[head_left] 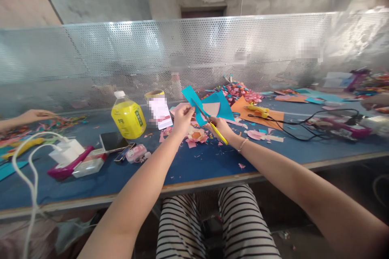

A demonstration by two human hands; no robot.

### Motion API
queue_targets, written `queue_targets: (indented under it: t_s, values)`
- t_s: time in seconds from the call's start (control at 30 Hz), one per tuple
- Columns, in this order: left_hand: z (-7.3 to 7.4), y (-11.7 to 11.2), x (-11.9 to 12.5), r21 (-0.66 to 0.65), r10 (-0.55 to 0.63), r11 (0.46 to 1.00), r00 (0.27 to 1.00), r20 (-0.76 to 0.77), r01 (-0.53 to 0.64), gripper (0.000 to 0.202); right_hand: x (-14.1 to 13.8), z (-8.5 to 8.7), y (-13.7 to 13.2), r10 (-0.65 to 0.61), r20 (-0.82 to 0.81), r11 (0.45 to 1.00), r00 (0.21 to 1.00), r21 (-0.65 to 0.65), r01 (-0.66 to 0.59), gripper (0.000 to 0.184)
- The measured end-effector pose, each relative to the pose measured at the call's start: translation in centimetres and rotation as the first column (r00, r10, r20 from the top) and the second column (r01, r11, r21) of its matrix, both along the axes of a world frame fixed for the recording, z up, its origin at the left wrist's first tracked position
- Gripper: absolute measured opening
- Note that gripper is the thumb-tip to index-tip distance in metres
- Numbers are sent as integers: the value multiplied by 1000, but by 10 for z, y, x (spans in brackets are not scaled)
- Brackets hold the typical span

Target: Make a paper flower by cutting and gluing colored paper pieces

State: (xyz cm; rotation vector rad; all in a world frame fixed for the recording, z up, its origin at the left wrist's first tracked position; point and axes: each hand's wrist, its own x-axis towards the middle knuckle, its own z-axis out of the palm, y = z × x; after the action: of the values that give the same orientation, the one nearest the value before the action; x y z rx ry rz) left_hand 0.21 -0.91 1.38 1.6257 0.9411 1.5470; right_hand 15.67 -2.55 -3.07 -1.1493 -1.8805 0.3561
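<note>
My left hand (pixel 182 117) pinches the edge of a blue paper piece (pixel 190 96) above the table. In my right hand (pixel 224 126) are scissors with yellow handles (pixel 219 133), their blades across that paper. Behind the hands lies a larger blue sheet (pixel 223 105), partly over a pink sheet. A pink paper flower with an orange centre (pixel 197 135) rests on the table just below the hands, among small paper scraps.
A yellow drink bottle (pixel 128 117), a phone (pixel 113 142) and a purple power strip (pixel 62 172) stand to the left. Rightward lie a yellow glue gun (pixel 257 111) with black cable on orange paper and a scrap heap (pixel 243 92). Another person's hand (pixel 38 115) is at far left.
</note>
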Motion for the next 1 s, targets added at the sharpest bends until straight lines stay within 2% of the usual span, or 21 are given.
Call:
queue_targets:
  t_s: [0.2,0.4,0.7,1.0]
  values:
    - [-2,1,1,14,-7,1000,1000,23,7,14,-1,-2,2,-15,-60,999,998,-47,12,29]
    - [-1,0,3,2,-4,1000,999,41,4,12,2,-1,1,-27,33,999,999,41,26,29]
    - [-4,0,5,-30,-89,996,996,27,90,17,4,3,-4,55,41,998,998,30,-57,28]
    - [-5,-2,8,-6,-59,998,998,-17,59,13,1,8,-8,108,10,994,994,13,-108,32]
